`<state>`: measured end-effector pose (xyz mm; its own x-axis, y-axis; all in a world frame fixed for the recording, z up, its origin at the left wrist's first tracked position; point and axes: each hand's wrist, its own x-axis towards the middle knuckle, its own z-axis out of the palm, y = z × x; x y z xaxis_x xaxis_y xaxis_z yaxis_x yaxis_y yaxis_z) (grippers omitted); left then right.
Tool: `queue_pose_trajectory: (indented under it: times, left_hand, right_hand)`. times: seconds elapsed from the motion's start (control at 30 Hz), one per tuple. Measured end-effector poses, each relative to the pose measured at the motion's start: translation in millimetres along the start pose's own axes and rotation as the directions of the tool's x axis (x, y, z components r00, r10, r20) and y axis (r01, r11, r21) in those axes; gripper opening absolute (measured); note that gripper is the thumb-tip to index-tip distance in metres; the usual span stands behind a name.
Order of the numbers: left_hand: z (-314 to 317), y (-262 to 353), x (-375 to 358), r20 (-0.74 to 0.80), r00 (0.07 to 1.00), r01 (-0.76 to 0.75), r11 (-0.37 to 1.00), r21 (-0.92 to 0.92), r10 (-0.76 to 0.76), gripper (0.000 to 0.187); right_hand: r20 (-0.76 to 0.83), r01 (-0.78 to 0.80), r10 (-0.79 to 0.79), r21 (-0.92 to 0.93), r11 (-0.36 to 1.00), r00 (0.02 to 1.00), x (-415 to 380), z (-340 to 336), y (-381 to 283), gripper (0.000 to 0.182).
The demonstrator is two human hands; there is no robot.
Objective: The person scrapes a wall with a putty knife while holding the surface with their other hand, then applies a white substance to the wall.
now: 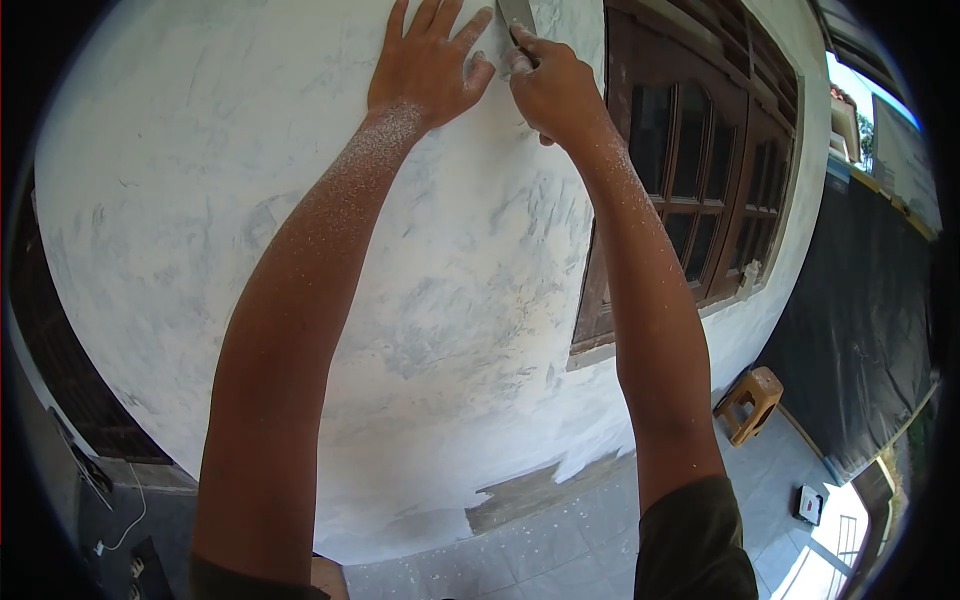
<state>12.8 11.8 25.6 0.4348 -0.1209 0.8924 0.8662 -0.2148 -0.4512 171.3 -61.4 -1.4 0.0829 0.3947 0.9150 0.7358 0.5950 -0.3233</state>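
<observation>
Both my arms reach up along a white, patchily plastered wall. My left hand lies against the wall with its fingers spread, and it holds nothing. Just to its right, my right hand is closed around the dark handle of a putty knife. The metal blade points upward, and its top end is cut off by the frame edge. White dust coats my fingers, wrists and forearms.
A brown wooden window is set in the wall to the right. On the tiled floor stand a brown plastic stool and a small black-and-white object. A dark sheet hangs at right. A white cable lies lower left.
</observation>
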Motion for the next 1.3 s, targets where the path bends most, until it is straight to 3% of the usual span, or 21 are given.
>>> queue_pose_trajectory:
  times: [0.17,0.27,0.37,0.6,0.67,0.7,0.87,1.0,1.07,1.2,1.3]
  left_hand:
    - [0,-1,-1,0.013,1.0,-0.005,1.0,0.003,0.005,0.063]
    - [5,-1,-2,0.01,1.0,-0.013,0.999,0.046,0.012,0.063]
    - [3,0,-2,0.024,1.0,-0.01,0.999,0.051,0.009,0.063]
    - [0,1,0,0.035,0.999,0.0,0.999,0.043,-0.001,0.062]
    - [-3,1,1,0.027,1.0,0.014,0.999,0.052,-0.016,0.062]
    - [-2,1,0,0.03,1.0,0.009,0.999,0.041,-0.01,0.063]
    - [-1,1,-2,0.042,0.999,-0.002,0.999,0.043,0.0,0.063]
    - [0,0,-3,0.029,1.0,0.007,1.0,0.017,-0.007,0.063]
    - [2,0,0,0.033,0.999,0.004,1.0,0.016,-0.004,0.063]
    - [-2,-1,-1,0.022,1.0,-0.005,1.0,0.031,0.005,0.064]
    - [-3,1,1,0.041,0.999,0.009,0.999,0.035,-0.01,0.064]
  right_hand:
    - [-0.025,0.047,-0.048,-0.021,0.999,0.999,2,-1,4,0.049]
    - [0.056,-0.036,0.037,-0.022,0.999,0.998,-17,-3,5,0.049]
    - [-0.063,0.08,-0.083,-0.048,0.996,0.995,13,7,11,0.047]
    - [-0.001,0.025,-0.025,-0.087,0.996,1.0,-14,3,12,0.047]
    - [-0.026,0.086,-0.088,-0.068,0.994,0.996,-6,6,17,0.048]
    - [-0.006,0.016,-0.016,-0.04,0.999,1.0,0,-2,2,0.048]
    - [0.019,0.001,0.0,-0.061,0.998,1.0,6,-3,7,0.047]
    - [0.011,0.105,-0.105,-0.141,0.984,0.994,-13,3,19,0.047]
    - [-0.034,0.044,-0.045,-0.043,0.998,0.998,1,1,7,0.046]
    - [0.001,-0.019,0.019,-0.053,0.998,1.0,12,-2,4,0.046]
    - [-0.016,0.107,-0.109,-0.095,0.99,0.994,-19,0,13,0.046]
